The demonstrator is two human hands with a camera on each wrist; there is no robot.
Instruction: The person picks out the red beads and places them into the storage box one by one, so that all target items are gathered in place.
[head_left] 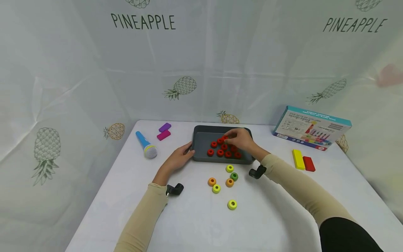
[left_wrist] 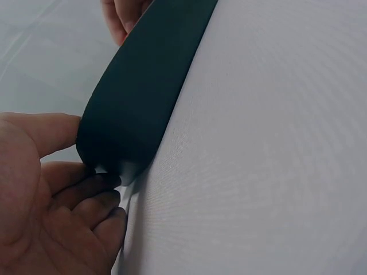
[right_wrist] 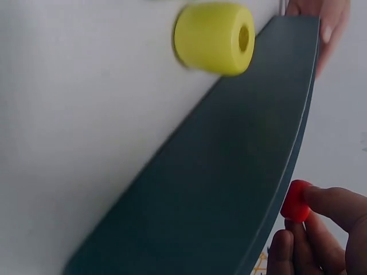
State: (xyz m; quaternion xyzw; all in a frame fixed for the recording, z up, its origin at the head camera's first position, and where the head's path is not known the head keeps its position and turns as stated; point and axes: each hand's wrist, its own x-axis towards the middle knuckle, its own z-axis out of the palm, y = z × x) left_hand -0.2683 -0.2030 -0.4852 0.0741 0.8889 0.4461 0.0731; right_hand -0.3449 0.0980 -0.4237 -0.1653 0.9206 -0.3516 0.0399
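A dark grey tray (head_left: 203,135) lies near the back of the table, with several red beads (head_left: 220,153) inside, each holed through the middle. At its left side, my left hand (head_left: 178,158) holds the tray by the near corner, thumb against the wall and fingers curled at the edge. Over the tray's right part, my right hand (head_left: 241,140) pinches a red bead (right_wrist: 296,200) between thumb and fingers, above the rim in the right wrist view. That hand partly covers the beads below it.
In front of the tray lie yellow beads (head_left: 232,204), orange beads (head_left: 212,181) and a green bead (head_left: 234,176). A toy microphone (head_left: 146,145) and purple (head_left: 165,127) and pink blocks (head_left: 163,135) lie left; a box (head_left: 311,127), yellow block (head_left: 298,159) and red block (head_left: 309,163) right.
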